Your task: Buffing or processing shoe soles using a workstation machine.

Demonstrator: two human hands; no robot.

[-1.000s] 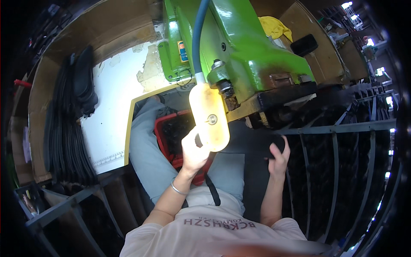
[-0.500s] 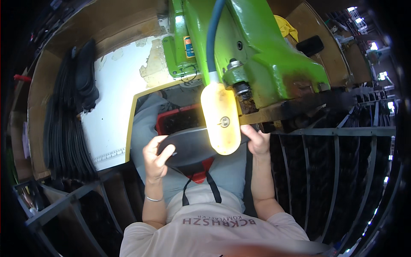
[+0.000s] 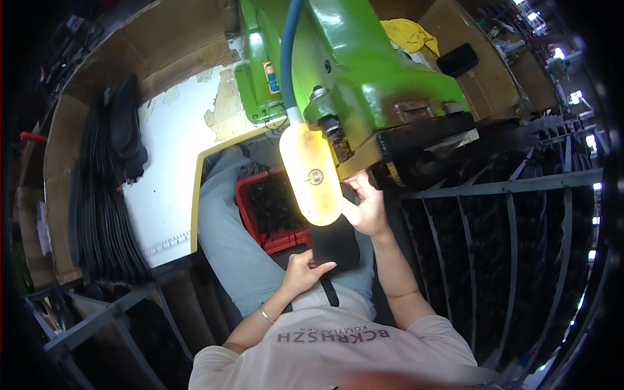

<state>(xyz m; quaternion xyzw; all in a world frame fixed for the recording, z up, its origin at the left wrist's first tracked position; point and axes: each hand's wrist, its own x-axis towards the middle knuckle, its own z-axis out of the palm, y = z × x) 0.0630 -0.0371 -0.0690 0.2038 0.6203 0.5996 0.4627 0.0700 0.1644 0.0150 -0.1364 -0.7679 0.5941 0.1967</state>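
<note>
Beneath the yellow lamp point(image 3: 311, 174), our black sole point(image 3: 337, 246) points away from us, left hand point(image 3: 303, 273) pinching its near end, right hand point(image 3: 369, 211) gripping farther along.

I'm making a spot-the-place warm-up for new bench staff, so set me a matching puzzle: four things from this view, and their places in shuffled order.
Things
1. Glowing yellow lamp
2. Yellow cloth
3. Row of black pieces
4. Left hand

Places
A. Along the left side of the white tabletop
B. At the near end of the flat black piece above the lap
C. At the lower end of the blue-grey tube
D. To the right of the green machine, near a cardboard wall

Pairs: 1-C, 2-D, 3-A, 4-B
</note>
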